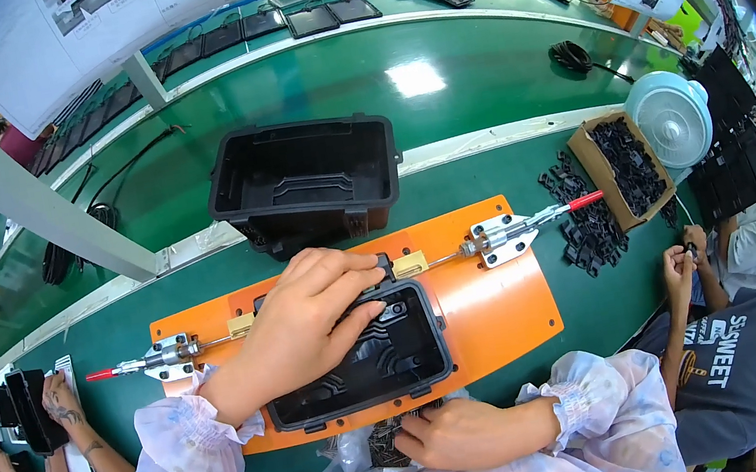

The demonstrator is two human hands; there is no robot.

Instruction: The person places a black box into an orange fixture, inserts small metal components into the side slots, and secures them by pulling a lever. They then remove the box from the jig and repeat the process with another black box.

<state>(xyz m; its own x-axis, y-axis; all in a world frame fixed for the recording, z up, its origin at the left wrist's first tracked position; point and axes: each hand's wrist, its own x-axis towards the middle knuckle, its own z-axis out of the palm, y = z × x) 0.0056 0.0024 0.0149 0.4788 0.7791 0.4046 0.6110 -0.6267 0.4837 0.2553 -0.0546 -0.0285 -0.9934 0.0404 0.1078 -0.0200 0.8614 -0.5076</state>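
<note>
A black plastic box (373, 364) lies open side up in an orange fixture board (495, 297). Reaching across it, my left hand (307, 315) has its fingers and thumb closed over the far rim, beside a small black latch piece (387, 267). Most of that rim is hidden under the hand. At the near edge of the board, my right hand (471, 432) dips its bent fingers into a clear plastic bag (345, 461) of small metal pins (388, 445). Whatever its fingertips pinch there cannot be made out.
Red-handled toggle clamps (505, 238) flank the box. Behind it stands a larger black bin (307, 183). At right are loose black clips (590, 234), a cardboard box of clips (626, 165) and a small fan (670, 119). Co-workers sit at both sides.
</note>
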